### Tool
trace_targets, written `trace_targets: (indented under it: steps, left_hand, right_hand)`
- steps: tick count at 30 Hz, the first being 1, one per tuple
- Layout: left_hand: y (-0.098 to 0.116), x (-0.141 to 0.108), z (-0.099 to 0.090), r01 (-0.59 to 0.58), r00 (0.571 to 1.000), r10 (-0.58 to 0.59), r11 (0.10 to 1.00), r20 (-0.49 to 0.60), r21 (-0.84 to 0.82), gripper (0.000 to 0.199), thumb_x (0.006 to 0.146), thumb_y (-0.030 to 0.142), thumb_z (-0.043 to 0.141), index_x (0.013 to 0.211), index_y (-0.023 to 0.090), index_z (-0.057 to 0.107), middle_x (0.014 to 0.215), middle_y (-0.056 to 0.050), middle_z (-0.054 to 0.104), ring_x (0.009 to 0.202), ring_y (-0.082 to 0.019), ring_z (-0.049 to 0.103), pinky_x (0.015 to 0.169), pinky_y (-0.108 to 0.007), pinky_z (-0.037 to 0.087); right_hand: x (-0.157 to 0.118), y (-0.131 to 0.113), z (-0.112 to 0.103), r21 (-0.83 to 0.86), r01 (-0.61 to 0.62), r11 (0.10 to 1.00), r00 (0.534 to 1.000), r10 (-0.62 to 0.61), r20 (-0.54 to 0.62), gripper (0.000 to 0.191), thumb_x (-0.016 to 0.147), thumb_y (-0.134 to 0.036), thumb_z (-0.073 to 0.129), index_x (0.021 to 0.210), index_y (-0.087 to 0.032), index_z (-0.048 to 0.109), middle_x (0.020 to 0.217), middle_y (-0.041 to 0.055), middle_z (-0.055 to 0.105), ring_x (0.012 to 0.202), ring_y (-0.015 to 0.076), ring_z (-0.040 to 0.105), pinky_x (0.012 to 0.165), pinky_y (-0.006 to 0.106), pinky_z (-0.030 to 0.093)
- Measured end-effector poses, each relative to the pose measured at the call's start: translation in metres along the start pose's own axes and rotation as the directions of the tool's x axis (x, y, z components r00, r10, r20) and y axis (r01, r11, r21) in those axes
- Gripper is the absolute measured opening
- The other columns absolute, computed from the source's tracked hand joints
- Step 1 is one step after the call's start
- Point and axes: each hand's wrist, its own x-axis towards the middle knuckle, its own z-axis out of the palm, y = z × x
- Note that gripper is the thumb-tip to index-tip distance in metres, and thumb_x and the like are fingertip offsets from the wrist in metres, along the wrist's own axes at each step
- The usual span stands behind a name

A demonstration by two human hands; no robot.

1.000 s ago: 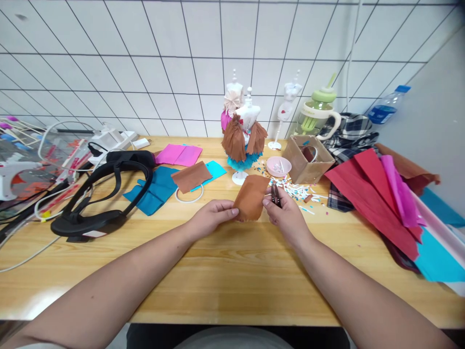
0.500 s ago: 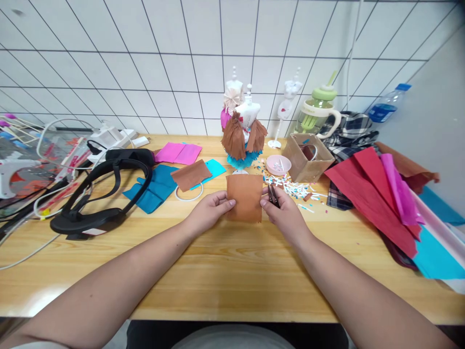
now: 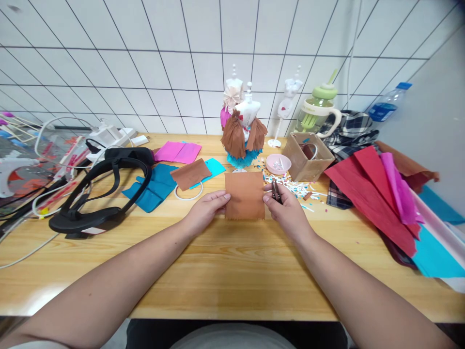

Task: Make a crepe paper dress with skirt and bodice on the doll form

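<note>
Stood beside the bench [image 3: 218,281], one in number; places are taken from the teal-skirted dress form [image 3: 248,112].

Step in hand: a brown crepe-paper sheet [image 3: 245,196] is spread between two hands, directly in front of that form. Left hand [image 3: 210,206]: fingers closed, pinching the sheet's left edge, thumb in front. Right hand [image 3: 288,211]: fingers closed around dark thread snips [image 3: 276,192], thumb and fingertips at the sheet's right edge. Whether the sheet's lower edge meets the bench cannot be told. In my judgement, good practice is a light, level pull, since crepe likely stretches and creases, with the snips' points turned away from the paper.

Count, largest first:
- Black headset frame [image 3: 109,194], far left of the form: one.
- Red, magenta and cyan paper pile [image 3: 374,198], far right: overlapping, number not determinable.
- Dress forms: three, counting the landmark, the cream-bowed one [image 3: 232,98] just behind it and the bare one [image 3: 286,109] to its right.
- Lidded tumbler [image 3: 317,111], right: one.
- Open cardboard box [image 3: 308,162], right: one.
- Loose sheets, left: four, namely teal [image 3: 154,186], magenta [image 3: 178,151], brown [image 3: 191,174], cyan [image 3: 215,167].
- Pink dish [image 3: 278,167], just right: one.
- Paper snippets [image 3: 298,186], right: too many to count.
</note>
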Motion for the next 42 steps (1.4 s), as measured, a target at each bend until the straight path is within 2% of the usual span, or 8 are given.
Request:
trace_targets:
  steps: [6, 17, 27, 33, 35, 39, 40, 42]
  left_hand:
    - [0.005, -0.004, 0.004, -0.007, 1.0, 0.007, 0.998, 0.003, 0.069, 0.035, 0.076, 0.039, 0.074, 0.103, 0.016, 0.073, 0.105, -0.009, 0.075, 0.097, -0.025, 0.07, 0.088, -0.035, 0.051]
    - [0.002, -0.008, 0.005, 0.022, 0.947, -0.059, 0.993, 0.315, 0.119, 0.056, 0.069, 0.035, 0.081, 0.12, 0.016, 0.066, 0.124, -0.013, 0.067, 0.119, -0.033, 0.059, 0.102, -0.045, 0.044]
    - [0.002, -0.009, 0.005, 0.065, 0.974, -0.088, 0.991, 0.208, 0.117, 0.044, 0.072, 0.029, 0.078, 0.114, 0.017, 0.069, 0.12, -0.011, 0.07, 0.112, -0.03, 0.064, 0.1, -0.045, 0.047]
    - [0.005, -0.009, 0.008, -0.076, 0.993, 0.069, 0.995, 0.098, 0.067, 0.045, 0.071, 0.029, 0.079, 0.113, 0.016, 0.068, 0.12, -0.012, 0.069, 0.113, -0.031, 0.063, 0.097, -0.041, 0.048]
    - [0.01, -0.007, 0.007, -0.23, 0.97, 0.232, 0.973, -0.073, 0.034, 0.04, 0.071, 0.028, 0.078, 0.109, 0.017, 0.069, 0.116, -0.009, 0.071, 0.108, -0.027, 0.065, 0.09, -0.035, 0.051]
    - [0.024, -0.002, -0.002, -0.441, 0.817, 0.407, 0.897, -0.408, 0.013, 0.034, 0.07, 0.024, 0.076, 0.103, 0.021, 0.067, 0.1, -0.002, 0.072, 0.086, -0.016, 0.066, 0.069, -0.023, 0.051]
    - [0.026, 0.0, -0.004, -0.457, 0.791, 0.414, 0.889, -0.451, 0.015, 0.035, 0.069, 0.024, 0.076, 0.103, 0.022, 0.067, 0.098, 0.0, 0.071, 0.081, -0.014, 0.064, 0.064, -0.021, 0.049]
    - [0.028, 0.001, -0.006, -0.466, 0.765, 0.42, 0.884, -0.487, 0.03, 0.034, 0.068, 0.024, 0.076, 0.101, 0.023, 0.066, 0.096, 0.001, 0.07, 0.075, -0.012, 0.062, 0.06, -0.02, 0.046]
  right_hand:
    - [0.0, -0.001, 0.0, -0.007, -0.009, 1.0, 1.0, 0.009, -0.005, 0.029, 0.075, -0.034, 0.064, 0.101, -0.022, 0.055, 0.078, -0.004, 0.051, 0.058, 0.0095, 0.042, 0.051, 0.023, 0.029]
    - [-0.003, 0.003, 0.004, -0.101, 0.001, 0.995, 0.998, 0.005, 0.065, 0.027, 0.078, -0.034, 0.062, 0.1, -0.02, 0.056, 0.079, -0.0028, 0.053, 0.059, 0.0092, 0.042, 0.05, 0.022, 0.03]
    - [-0.006, 0.0, 0.004, -0.085, -0.029, 0.996, 0.997, 0.034, 0.062, 0.03, 0.081, -0.042, 0.061, 0.103, -0.022, 0.057, 0.079, -0.0028, 0.056, 0.049, 0.0063, 0.036, 0.043, 0.021, 0.026]
    - [-0.007, -0.006, 0.004, 0.098, -0.171, 0.98, 0.977, 0.156, 0.142, 0.034, 0.081, -0.044, 0.062, 0.107, -0.023, 0.053, 0.078, -0.0038, 0.062, 0.038, 0.0029, 0.034, 0.033, 0.017, 0.023]
    - [-0.011, -0.006, 0.006, 0.086, -0.309, 0.947, 0.913, 0.27, 0.307, 0.035, 0.081, -0.045, 0.062, 0.105, -0.021, 0.054, 0.087, 0.0009, 0.068, 0.038, 0.0042, 0.043, 0.031, 0.016, 0.029]
    - [-0.024, -0.004, 0.014, -0.134, -0.555, 0.821, 0.547, 0.481, 0.685, 0.039, 0.082, -0.049, 0.063, 0.108, -0.021, 0.059, 0.101, 0.0085, 0.071, 0.057, 0.0137, 0.066, 0.041, 0.021, 0.047]
    - [-0.025, -0.002, 0.017, -0.16, -0.567, 0.808, 0.515, 0.5, 0.696, 0.039, 0.081, -0.049, 0.064, 0.109, -0.022, 0.06, 0.106, 0.0087, 0.071, 0.061, 0.0145, 0.068, 0.044, 0.022, 0.05]
    - [-0.025, 0.002, 0.02, -0.098, -0.557, 0.825, 0.595, 0.479, 0.645, 0.036, 0.081, -0.047, 0.066, 0.108, -0.024, 0.062, 0.119, 0.0084, 0.066, 0.071, 0.0146, 0.07, 0.054, 0.025, 0.054]
